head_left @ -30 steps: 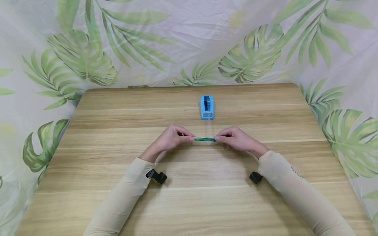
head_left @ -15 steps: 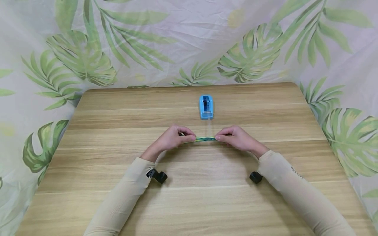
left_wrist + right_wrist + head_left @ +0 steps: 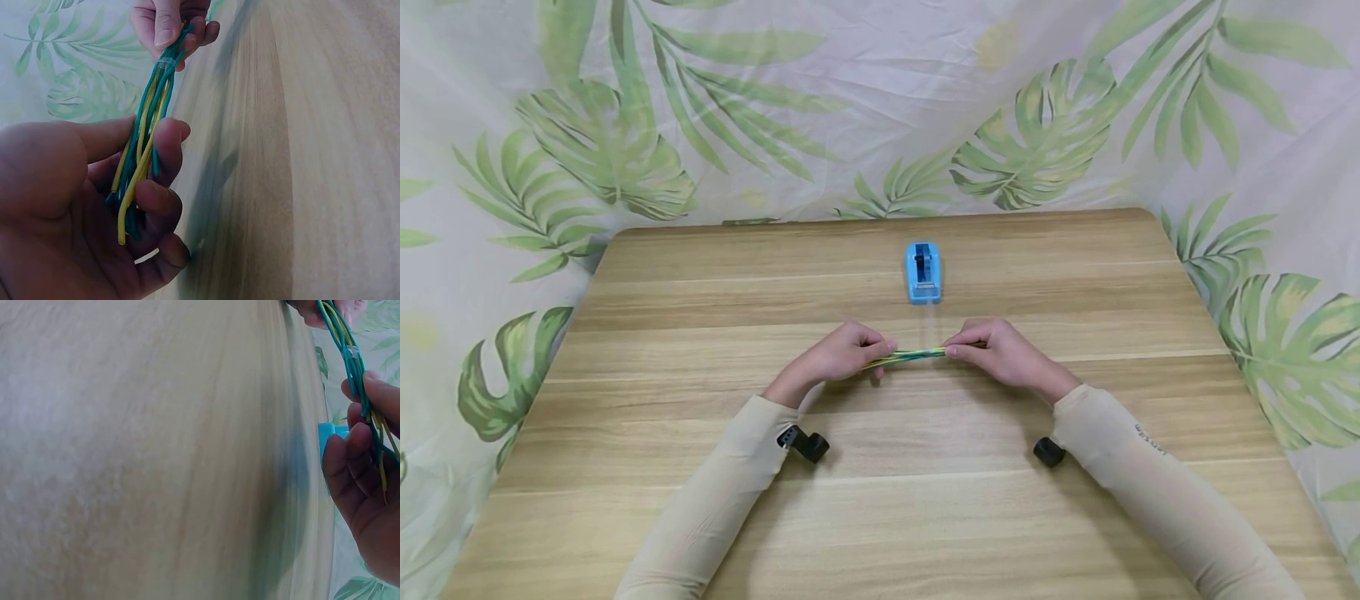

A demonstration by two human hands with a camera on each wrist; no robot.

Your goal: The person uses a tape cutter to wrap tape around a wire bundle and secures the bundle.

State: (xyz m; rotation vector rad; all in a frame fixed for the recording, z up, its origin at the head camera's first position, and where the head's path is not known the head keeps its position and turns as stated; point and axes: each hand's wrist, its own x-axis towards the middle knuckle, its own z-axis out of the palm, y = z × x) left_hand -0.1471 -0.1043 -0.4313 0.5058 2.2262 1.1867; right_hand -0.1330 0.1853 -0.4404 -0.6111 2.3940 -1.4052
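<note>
A thin bundle of green and yellow wires (image 3: 910,356) stretches between both hands above the table. My left hand (image 3: 842,353) pinches its left part between thumb and fingers. In the left wrist view, loose wire ends (image 3: 122,231) lie along that palm, with the lower fingers curled beside them. My right hand (image 3: 1000,353) pinches the other end, and wire ends fan out toward its palm in the right wrist view. A band of clear tape (image 3: 165,64) wraps the bundle near the right fingertips. Behind it, a clear tape strip (image 3: 929,323) runs back to the blue tape dispenser (image 3: 922,272).
The dispenser stands near the back of the wood-grain table (image 3: 700,275). A leaf-patterned cloth (image 3: 880,100) hangs behind the table and along its sides. Black wrist cameras (image 3: 808,446) sit at both sleeves.
The left hand has shifted its hold on the bundle, whose left part now shows further and slants down below the thumb. The right hand stays nearly in place, with wires now showing behind its fingers.
</note>
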